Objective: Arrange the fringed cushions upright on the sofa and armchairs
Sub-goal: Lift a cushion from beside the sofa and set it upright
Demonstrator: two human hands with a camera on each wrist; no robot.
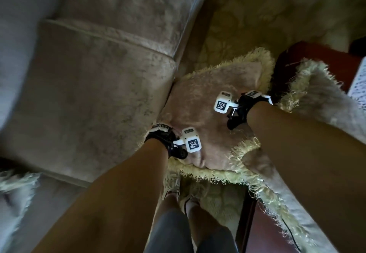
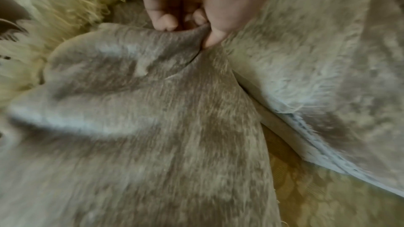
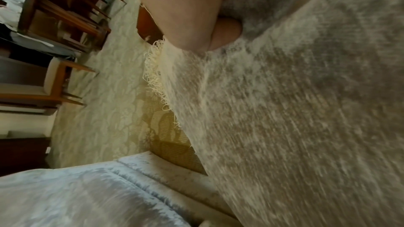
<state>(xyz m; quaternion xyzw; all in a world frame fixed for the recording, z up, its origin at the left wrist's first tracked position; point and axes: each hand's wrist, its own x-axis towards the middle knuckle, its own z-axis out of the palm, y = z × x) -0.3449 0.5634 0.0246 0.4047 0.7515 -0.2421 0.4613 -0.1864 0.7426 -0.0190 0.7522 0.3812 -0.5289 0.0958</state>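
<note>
A beige velvet cushion (image 1: 208, 86) with a cream fringe hangs between my two hands, next to the front corner of the beige armchair (image 1: 89, 94). In the left wrist view my left hand (image 2: 186, 21) has its fingers curled into a fold of the cushion's (image 2: 153, 110) cover, close to the armchair's side (image 2: 306, 58). My right hand (image 3: 220, 28) pinches the cushion (image 3: 284, 110) near its fringed edge, thumb on the face. In the head view the wrist cameras hide both hands' fingers.
A second fringed cushion (image 1: 316, 98) lies at the right on a dark red wooden table (image 1: 316, 54). Another (image 1: 277, 193) lies under my right forearm. A fringed edge (image 1: 13, 185) shows at the lower left. Patterned carpet (image 1: 277, 15) covers the floor. Wooden chairs (image 3: 54, 23) stand farther off.
</note>
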